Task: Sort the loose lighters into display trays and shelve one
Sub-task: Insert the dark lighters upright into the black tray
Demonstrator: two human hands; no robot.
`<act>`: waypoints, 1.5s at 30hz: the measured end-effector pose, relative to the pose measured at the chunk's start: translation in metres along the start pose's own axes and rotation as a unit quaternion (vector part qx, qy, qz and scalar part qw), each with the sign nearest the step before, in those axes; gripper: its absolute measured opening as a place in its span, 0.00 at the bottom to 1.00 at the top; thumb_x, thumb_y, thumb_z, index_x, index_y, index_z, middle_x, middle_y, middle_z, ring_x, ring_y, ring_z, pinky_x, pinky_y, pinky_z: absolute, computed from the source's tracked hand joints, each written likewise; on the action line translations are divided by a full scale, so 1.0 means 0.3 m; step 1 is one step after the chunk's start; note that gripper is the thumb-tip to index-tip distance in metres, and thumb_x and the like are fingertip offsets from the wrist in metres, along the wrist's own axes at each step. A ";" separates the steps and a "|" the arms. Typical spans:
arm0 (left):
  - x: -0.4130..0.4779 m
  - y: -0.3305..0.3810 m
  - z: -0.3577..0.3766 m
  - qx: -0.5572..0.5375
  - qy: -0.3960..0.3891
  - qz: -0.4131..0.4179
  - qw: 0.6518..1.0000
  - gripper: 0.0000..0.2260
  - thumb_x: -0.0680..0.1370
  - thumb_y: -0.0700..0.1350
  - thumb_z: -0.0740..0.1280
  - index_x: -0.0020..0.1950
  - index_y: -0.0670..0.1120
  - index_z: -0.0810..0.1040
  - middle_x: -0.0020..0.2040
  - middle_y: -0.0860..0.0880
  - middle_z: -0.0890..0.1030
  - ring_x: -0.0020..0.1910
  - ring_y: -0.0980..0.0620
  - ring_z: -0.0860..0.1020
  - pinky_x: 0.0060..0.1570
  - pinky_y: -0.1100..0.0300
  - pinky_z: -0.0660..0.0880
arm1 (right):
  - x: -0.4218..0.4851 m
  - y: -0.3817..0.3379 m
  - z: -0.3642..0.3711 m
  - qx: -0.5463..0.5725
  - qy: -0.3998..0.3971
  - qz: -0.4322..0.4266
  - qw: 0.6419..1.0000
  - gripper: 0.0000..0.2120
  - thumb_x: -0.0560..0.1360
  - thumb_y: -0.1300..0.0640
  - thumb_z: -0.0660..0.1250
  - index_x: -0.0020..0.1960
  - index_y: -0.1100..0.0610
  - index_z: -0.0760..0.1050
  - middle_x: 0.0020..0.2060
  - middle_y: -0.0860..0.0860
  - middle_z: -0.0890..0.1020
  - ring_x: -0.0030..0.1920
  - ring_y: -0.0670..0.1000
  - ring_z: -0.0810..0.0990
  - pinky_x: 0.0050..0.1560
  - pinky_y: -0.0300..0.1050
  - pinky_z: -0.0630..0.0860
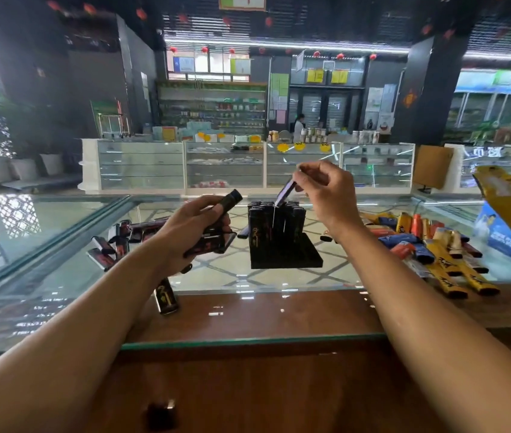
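Black display tray [291, 260] stands on the glass counter [45, 232], with black lighters [274, 226] upright in its rear rows. Right hand [326, 189] pinches a single dark lighter [285, 192] by its top, tilted, its lower end just above the upright ones. Left hand [191, 226] grasps a bundle of black lighters [216, 235], held just left of the tray. Loose black lighters [113, 245] lie on the glass further left. One more lighter [166, 296] lies beneath the left wrist. Coloured lighters [435, 248] lie heaped to the right, well apart.
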State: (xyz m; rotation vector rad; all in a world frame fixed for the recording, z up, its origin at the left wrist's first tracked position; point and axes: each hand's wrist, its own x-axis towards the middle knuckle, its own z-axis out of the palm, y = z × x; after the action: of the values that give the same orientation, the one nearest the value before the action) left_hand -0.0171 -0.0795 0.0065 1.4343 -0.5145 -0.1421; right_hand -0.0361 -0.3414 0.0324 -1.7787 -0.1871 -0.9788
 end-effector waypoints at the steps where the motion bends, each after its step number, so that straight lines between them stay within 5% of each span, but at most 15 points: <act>1: -0.001 0.000 0.000 0.000 0.000 -0.001 1.000 0.11 0.85 0.39 0.61 0.66 0.41 0.77 0.45 0.43 0.79 0.44 0.45 0.80 0.43 0.49 0.80 | 0.000 0.000 -0.001 -0.003 -0.002 0.000 1.000 0.09 0.76 0.56 0.73 0.55 0.58 0.84 0.47 0.52 0.87 0.48 0.51 0.86 0.57 0.54 0.82; 6: -0.001 -0.007 -0.001 0.026 -0.001 -0.002 1.000 0.12 0.85 0.42 0.61 0.65 0.37 0.75 0.45 0.43 0.80 0.45 0.45 0.79 0.43 0.49 0.79 | 0.000 0.006 0.004 -0.090 -0.050 -0.028 0.994 0.11 0.77 0.61 0.70 0.58 0.56 0.84 0.51 0.50 0.87 0.51 0.46 0.85 0.58 0.41 0.80; 9: -0.003 -0.006 0.005 0.051 -0.004 -0.002 0.999 0.09 0.86 0.44 0.61 0.60 0.40 0.76 0.45 0.43 0.80 0.44 0.44 0.78 0.42 0.51 0.79 | -0.009 0.015 0.023 -0.151 -0.097 -0.028 0.983 0.08 0.76 0.62 0.73 0.55 0.56 0.84 0.50 0.51 0.87 0.49 0.45 0.85 0.47 0.25 0.76; 13: -0.006 -0.006 0.013 0.061 -0.001 0.000 0.998 0.08 0.86 0.45 0.61 0.58 0.42 0.74 0.41 0.45 0.78 0.40 0.46 0.77 0.36 0.58 0.77 | -0.015 0.025 0.047 -0.211 -0.099 -0.028 0.972 0.06 0.74 0.61 0.74 0.50 0.54 0.86 0.45 0.48 0.87 0.41 0.36 0.80 0.40 0.19 0.69; 15: -0.003 -0.009 0.014 0.059 -0.005 0.001 0.998 0.08 0.86 0.45 0.61 0.59 0.42 0.73 0.37 0.48 0.77 0.38 0.47 0.75 0.37 0.57 0.76 | -0.016 0.028 0.056 -0.236 -0.079 -0.037 0.968 0.06 0.73 0.60 0.74 0.48 0.53 0.86 0.44 0.48 0.87 0.40 0.39 0.80 0.42 0.24 0.72; 19: -0.002 -0.009 0.016 0.056 -0.006 -0.001 0.998 0.06 0.86 0.44 0.61 0.59 0.42 0.73 0.35 0.49 0.74 0.37 0.49 0.73 0.37 0.57 0.75 | -0.032 0.051 0.082 -0.303 -0.083 -0.063 0.947 0.07 0.72 0.58 0.74 0.49 0.50 0.86 0.47 0.50 0.85 0.49 0.51 0.81 0.51 0.49 0.81; 26: -0.012 0.000 0.017 0.029 -0.044 -0.005 0.999 0.08 0.86 0.39 0.56 0.60 0.40 0.72 0.39 0.45 0.74 0.36 0.49 0.74 0.35 0.58 0.74 | -0.054 0.042 0.073 -0.370 -0.056 -0.129 0.918 0.09 0.74 0.56 0.76 0.54 0.51 0.85 0.49 0.52 0.85 0.52 0.53 0.78 0.49 0.45 0.75; 35: 0.008 -0.040 0.047 0.125 0.025 0.050 0.991 0.08 0.87 0.39 0.55 0.62 0.41 0.72 0.37 0.48 0.72 0.35 0.52 0.68 0.37 0.56 0.66 | -0.049 0.039 0.034 -0.258 0.002 -0.123 0.958 0.06 0.78 0.59 0.69 0.51 0.57 0.84 0.45 0.52 0.84 0.49 0.53 0.80 0.53 0.55 0.79; 41: 0.014 -0.046 0.045 0.127 0.015 0.068 0.989 0.06 0.87 0.37 0.56 0.59 0.41 0.72 0.36 0.48 0.73 0.35 0.53 0.67 0.35 0.58 0.63 | -0.098 -0.016 0.085 -0.212 -0.073 -0.155 0.962 0.09 0.80 0.55 0.69 0.58 0.53 0.84 0.50 0.47 0.85 0.54 0.49 0.77 0.56 0.51 0.76; 45: 0.012 -0.050 0.044 0.126 -0.006 0.076 0.989 0.03 0.86 0.36 0.57 0.58 0.38 0.70 0.37 0.45 0.73 0.34 0.52 0.66 0.33 0.61 0.62 | -0.110 -0.042 0.115 -0.197 -0.135 -0.132 0.962 0.15 0.80 0.49 0.69 0.66 0.47 0.80 0.47 0.32 0.77 0.60 0.52 0.76 0.63 0.56 0.72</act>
State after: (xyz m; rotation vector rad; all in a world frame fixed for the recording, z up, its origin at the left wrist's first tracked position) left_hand -0.0163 -0.0952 -0.0064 1.6328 -0.6687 0.0380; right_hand -0.0462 -0.2965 0.0147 -2.2977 -0.4361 -1.0067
